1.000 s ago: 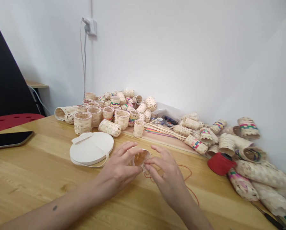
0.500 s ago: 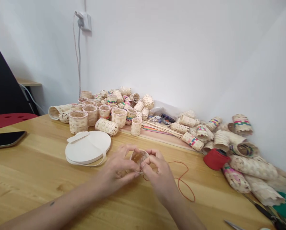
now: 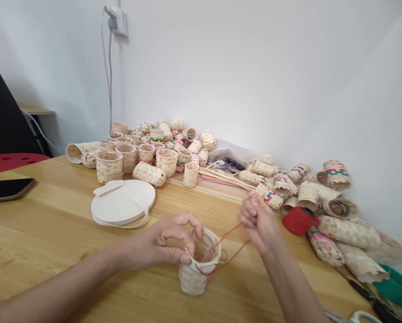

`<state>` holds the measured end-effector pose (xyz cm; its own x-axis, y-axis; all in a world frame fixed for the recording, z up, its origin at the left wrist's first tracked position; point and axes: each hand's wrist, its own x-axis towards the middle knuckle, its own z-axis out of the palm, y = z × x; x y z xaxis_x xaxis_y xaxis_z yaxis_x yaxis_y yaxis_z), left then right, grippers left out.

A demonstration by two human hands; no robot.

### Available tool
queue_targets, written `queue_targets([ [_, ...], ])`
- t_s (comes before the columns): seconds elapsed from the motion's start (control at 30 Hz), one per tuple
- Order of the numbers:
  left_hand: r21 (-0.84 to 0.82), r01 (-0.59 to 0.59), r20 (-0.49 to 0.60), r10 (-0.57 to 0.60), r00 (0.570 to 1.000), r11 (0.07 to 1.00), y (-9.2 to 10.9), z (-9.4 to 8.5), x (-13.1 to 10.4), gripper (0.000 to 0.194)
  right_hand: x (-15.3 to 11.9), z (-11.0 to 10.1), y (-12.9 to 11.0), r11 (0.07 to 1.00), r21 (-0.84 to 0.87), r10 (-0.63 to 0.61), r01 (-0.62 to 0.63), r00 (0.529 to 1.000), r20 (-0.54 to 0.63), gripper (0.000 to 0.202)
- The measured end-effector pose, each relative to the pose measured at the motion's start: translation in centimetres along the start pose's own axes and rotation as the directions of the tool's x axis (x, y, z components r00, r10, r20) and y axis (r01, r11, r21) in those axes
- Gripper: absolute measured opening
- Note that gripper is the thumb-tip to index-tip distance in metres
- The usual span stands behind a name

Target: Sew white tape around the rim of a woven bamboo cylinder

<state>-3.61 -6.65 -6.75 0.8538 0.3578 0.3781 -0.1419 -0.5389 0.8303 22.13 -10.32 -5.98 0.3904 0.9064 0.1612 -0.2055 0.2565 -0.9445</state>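
A small woven basket (image 3: 193,279) stands tilted on the wooden table in front of me. My left hand (image 3: 176,237) pinches its rim at the left, thumb outside and fingers reaching over the opening. A red thread (image 3: 233,256) runs from the rim and the inside of the basket up to my right hand (image 3: 259,220). That hand is closed around the thread, raised to the right of the basket. Whether a needle is between its fingers cannot be made out.
A roll of flat white strip (image 3: 120,204) lies left of the basket. Woven baskets (image 3: 109,168) crowd the back. At the right are a red spool (image 3: 298,220), more baskets (image 3: 349,231) and scissors (image 3: 364,316). A phone (image 3: 7,189) lies far left.
My right hand has moved from the rim up and to the right, drawing the red thread along. The basket has come lower and nearer, with my left hand still at its rim.
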Motion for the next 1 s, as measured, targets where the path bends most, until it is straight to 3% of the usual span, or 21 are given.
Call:
queue_targets([
  [0.13,-0.013,0.018,0.014,-0.018,1.0,1.0,-0.1,-0.1,-0.1,0.02,3.0,-5.9,-0.5,0.993,-0.078,-0.099,0.086,0.98,-0.173,0.036],
  [0.2,-0.019,0.03,0.027,-0.03,0.999,0.999,-0.1,-0.1,-0.1,0.021,2.9,-6.3,-0.9,0.99,-0.113,-0.099,0.081,0.981,-0.165,0.033],
  [0.3,-0.019,0.035,0.017,-0.035,0.999,0.999,-0.2,-0.1,0.1,0.025,0.9,-3.0,-1.2,0.975,-0.22,0.032,-0.018,0.998,0.059,0.032],
  [0.37,-0.02,0.034,0.004,-0.034,0.999,0.999,-0.3,-0.1,0.2,0.026,-1.0,0.1,-1.2,0.919,-0.392,0.196,-0.054,0.923,0.332,0.026],
  [0.43,-0.026,0.031,0.002,-0.031,1.0,0.999,-0.4,-0.1,0.3,0.026,-2.6,2.4,-1.3,0.871,-0.489,0.306,-0.044,0.827,0.471,0.022],
  [0.53,-0.031,0.034,0.007,-0.034,0.999,0.999,-0.5,-0.2,0.2,0.026,-3.6,3.7,-1.5,0.842,-0.539,0.354,-0.003,0.757,0.549,0.026],
  [0.67,-0.016,0.027,-0.01,-0.027,1.0,0.999,-0.4,-0.6,0.1,0.024,-3.7,3.5,-1.4,0.82,-0.571,0.374,0.029,0.728,0.575,0.034],
  [0.8,0.013,0.019,-0.02,-0.019,1.0,1.0,-0.2,-0.7,0.0,0.021,-4.0,4.3,-1.0,0.813,-0.579,0.338,0.057,0.764,0.55,0.033],
  [0.87,0.005,0.023,-0.007,-0.022,1.0,1.0,-0.1,-0.8,0.0,0.021,-3.7,4.5,-0.7,0.76,-0.629,0.237,0.162,0.832,0.501,0.033],
  [0.93,-0.018,0.026,0.003,-0.026,1.0,0.999,-0.1,-0.9,0.0,0.022,-2.7,3.4,-0.5,0.563,-0.78,0.048,0.273,0.932,0.36,0.03],
  [1.0,-0.041,0.018,-0.004,-0.018,1.0,0.999,-0.1,-1.2,-0.1,0.025,-1.1,0.6,-0.7,0.327,-0.923,-0.167,0.203,0.974,0.155,0.024],
])
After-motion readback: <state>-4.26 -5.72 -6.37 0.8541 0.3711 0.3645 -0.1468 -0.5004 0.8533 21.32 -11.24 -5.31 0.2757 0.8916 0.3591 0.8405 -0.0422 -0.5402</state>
